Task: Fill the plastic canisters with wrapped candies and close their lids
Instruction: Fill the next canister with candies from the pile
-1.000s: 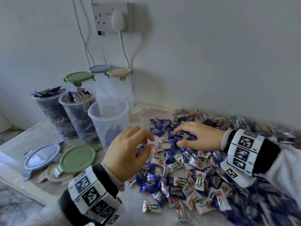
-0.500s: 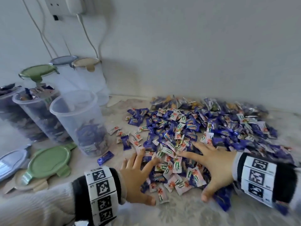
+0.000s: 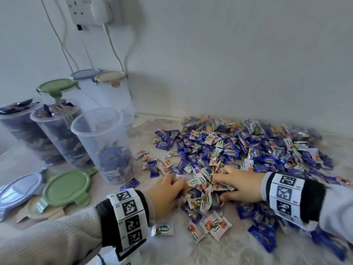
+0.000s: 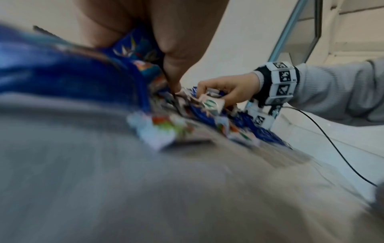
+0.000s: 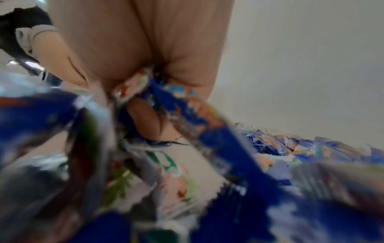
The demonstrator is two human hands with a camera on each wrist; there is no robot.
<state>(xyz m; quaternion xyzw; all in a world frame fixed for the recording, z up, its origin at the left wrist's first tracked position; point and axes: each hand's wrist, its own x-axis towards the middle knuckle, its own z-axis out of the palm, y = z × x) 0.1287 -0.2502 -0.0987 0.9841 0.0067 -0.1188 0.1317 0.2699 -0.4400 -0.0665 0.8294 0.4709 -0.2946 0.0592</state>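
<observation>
A wide heap of blue and white wrapped candies (image 3: 225, 150) covers the table's right half. My left hand (image 3: 168, 192) and right hand (image 3: 235, 183) face each other at the heap's near edge, fingers curled, squeezing a clump of candies (image 3: 200, 186) between them. The right wrist view shows candies (image 5: 158, 92) pinched between my right fingers. An open clear canister (image 3: 101, 144), partly filled, stands left of the heap. Two open canisters (image 3: 51, 138) heaped with candies stand further left.
Three lidded canisters (image 3: 112, 90) stand against the wall behind the open ones. Loose green lid (image 3: 66, 188), blue-grey lid (image 3: 19, 190) and a beige lid lie at the near left. A wall socket with plug and cables (image 3: 99, 12) hangs above. Stray candies (image 3: 212, 224) lie near me.
Both hands went from lying spread on the heap to curling and drawing together, bunching candies between them. A second ago the left hand hovered near the open canister.
</observation>
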